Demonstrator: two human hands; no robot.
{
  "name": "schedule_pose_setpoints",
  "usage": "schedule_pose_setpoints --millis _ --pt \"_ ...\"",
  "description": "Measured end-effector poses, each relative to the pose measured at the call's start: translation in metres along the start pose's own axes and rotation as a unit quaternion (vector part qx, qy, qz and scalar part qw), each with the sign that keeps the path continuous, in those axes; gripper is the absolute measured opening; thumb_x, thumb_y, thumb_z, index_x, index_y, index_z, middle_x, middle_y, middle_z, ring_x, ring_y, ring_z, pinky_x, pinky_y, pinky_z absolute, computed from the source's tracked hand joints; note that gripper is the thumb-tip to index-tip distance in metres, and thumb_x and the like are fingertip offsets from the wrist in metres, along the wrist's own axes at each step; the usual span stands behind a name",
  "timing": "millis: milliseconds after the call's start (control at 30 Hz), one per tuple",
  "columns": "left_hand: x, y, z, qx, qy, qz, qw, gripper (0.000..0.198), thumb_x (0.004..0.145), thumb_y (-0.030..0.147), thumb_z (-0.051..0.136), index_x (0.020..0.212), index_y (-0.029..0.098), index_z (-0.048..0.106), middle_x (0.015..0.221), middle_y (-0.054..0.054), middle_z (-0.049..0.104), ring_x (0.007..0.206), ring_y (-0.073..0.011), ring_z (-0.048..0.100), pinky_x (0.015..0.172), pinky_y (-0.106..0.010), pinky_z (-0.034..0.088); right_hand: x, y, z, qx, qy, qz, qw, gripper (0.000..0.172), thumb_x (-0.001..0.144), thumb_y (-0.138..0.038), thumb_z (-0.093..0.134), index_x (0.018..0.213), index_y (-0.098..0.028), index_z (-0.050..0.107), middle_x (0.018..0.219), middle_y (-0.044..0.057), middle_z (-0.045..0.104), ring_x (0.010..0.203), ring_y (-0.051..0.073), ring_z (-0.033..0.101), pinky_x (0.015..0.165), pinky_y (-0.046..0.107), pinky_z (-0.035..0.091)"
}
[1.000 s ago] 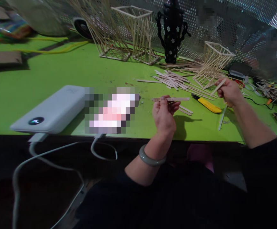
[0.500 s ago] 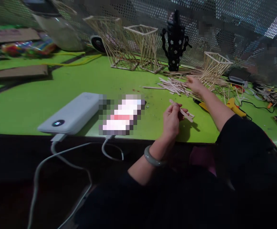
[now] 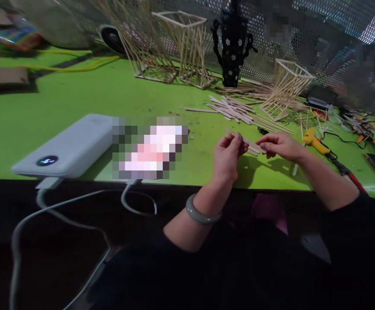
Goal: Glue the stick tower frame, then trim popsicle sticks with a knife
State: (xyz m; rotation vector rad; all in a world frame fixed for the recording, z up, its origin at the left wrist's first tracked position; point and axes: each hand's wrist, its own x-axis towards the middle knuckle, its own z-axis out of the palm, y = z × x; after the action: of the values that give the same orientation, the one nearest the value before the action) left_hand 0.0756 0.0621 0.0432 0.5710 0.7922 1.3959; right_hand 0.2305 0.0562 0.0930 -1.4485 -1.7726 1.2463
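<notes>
Being pinched between thumb and fingertips of left hand (image 3: 227,156): a flat wooden stick (image 3: 251,145), held above green table (image 3: 77,94), slanted down toward right hand (image 3: 278,145). Right hand is half curled, thumb and index nearly together at the stick's lower end; can't be told whether that end is gripped. Yellow glue gun (image 3: 316,140) is placed just beyond right wrist. Farther back, a pile of sticks (image 3: 232,109) is spread in front of a black flowered vase (image 3: 230,69), with a twisted stick frame (image 3: 286,89) stood to its right and taller frames (image 3: 190,49) to its left. White power bank (image 3: 67,146) is set near the front edge, far left, cable (image 3: 47,209) plugged in
</notes>
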Motion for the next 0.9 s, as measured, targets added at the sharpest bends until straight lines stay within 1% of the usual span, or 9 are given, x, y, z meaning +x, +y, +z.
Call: schedule_pose_setpoints --millis 167,300,367,533,633,700,767,800,900 --pt "-0.001 -0.001 -0.003 0.010 -0.024 -0.007 1.000 0.023 0.067 0.027 0.076 0.067 0.015 0.056 0.059 0.004 0.059 0.055 -0.0061 0.060 0.057 -0.017 0.048 -0.006 -0.003 -0.001 0.015 0.014 0.005 1.000 0.016 0.073 -0.017 0.064 0.089 -0.014 0.065 0.063 -0.003 0.063 0.048 0.006 0.056 0.044 0.016 0.040" --pt "-0.004 -0.004 -0.004 0.048 -0.085 -0.034 0.995 0.022 0.066 0.029 0.076 0.070 0.015 0.061 0.065 0.002 0.063 0.061 -0.0077 0.061 0.058 -0.018 0.047 -0.005 -0.001 0.015 0.021 0.073 0.002 0.997 0.007 0.073 -0.016 0.062 0.079 -0.015 0.061 0.060 -0.004 0.061 0.044 0.004 0.052 0.043 0.016 0.041" --pt "-0.005 -0.005 -0.004 0.071 -0.104 -0.044 0.991 0.019 0.068 0.029 0.074 0.072 0.016 0.063 0.067 0.002 0.064 0.060 -0.0071 0.060 0.059 -0.018 0.047 -0.004 0.001 0.024 0.034 0.085 0.001 0.996 0.011 0.071 -0.022 0.065 0.077 -0.016 0.058 0.059 -0.005 0.060 0.045 0.005 0.052 0.044 0.017 0.043" --pt "-0.007 -0.004 -0.003 0.083 -0.106 -0.052 0.990 0.018 0.074 0.030 0.069 0.070 0.015 0.059 0.066 0.003 0.062 0.059 -0.0063 0.058 0.061 -0.019 0.048 -0.007 0.011 0.031 0.024 0.028 0.013 0.999 0.018 0.072 -0.033 0.063 0.078 -0.017 0.056 0.056 -0.006 0.055 0.047 0.007 0.052 0.048 0.021 0.046" --pt "-0.007 -0.003 -0.002 0.069 -0.092 -0.063 0.991 0.019 0.077 0.032 0.066 0.074 0.016 0.055 0.065 0.002 0.063 0.059 -0.0081 0.060 0.061 -0.021 0.049 -0.009 0.015 0.017 -0.081 -0.003 -0.009 0.997 0.016 0.076 -0.030 0.057 0.083 -0.017 0.061 0.063 -0.002 0.060 0.054 0.010 0.056 0.056 0.025 0.047" --pt "-0.008 -0.002 -0.001 0.063 -0.081 -0.078 0.992 0.018 0.078 0.032 0.064 0.077 0.017 0.054 0.060 0.003 0.062 0.057 -0.0092 0.061 0.060 -0.022 0.050 -0.008 0.019 0.000 -0.221 0.072 -0.039 0.972 0.018 0.078 -0.030 0.054 0.085 -0.017 0.064 0.074 0.002 0.066 0.065 0.014 0.059 0.064 0.029 0.047" --pt "-0.009 0.001 0.000 0.058 -0.073 -0.091 0.991 0.015 0.080 0.030 0.062 0.079 0.017 0.054 0.055 0.004 0.058 0.052 -0.0093 0.059 0.057 -0.023 0.050 -0.006 0.024 -0.019 -0.366 0.169 -0.026 0.915 0.023 0.082 -0.031 0.051 0.091 -0.017 0.067 0.091 0.008 0.070 0.082 0.020 0.062 0.074 0.034 0.046" --pt "-0.010 0.002 0.001 0.055 -0.071 -0.097 0.991 0.013 0.080 0.028 0.060 0.080 0.016 0.054 0.053 0.005 0.057 0.050 -0.0091 0.058 0.056 -0.023 0.050 -0.004 0.027 -0.027 -0.423 0.188 0.002 0.886 0.027 0.083 -0.032 0.050 0.096 -0.017 0.067 0.102 0.010 0.069 0.091 0.023 0.062 0.077 0.036 0.045" --pt "-0.012 0.005 0.003 0.053 -0.069 -0.107 0.990 0.006 0.081 0.019 0.051 0.082 0.015 0.056 0.051 0.005 0.054 0.044 -0.0084 0.054 0.049 -0.021 0.047 0.003 0.037 -0.041 -0.515 0.152 0.100 0.837 0.040 0.086 -0.039 0.047 0.116 -0.017 0.063 0.122 0.014 0.062 0.107 0.031 0.058 0.081 0.041 0.045"
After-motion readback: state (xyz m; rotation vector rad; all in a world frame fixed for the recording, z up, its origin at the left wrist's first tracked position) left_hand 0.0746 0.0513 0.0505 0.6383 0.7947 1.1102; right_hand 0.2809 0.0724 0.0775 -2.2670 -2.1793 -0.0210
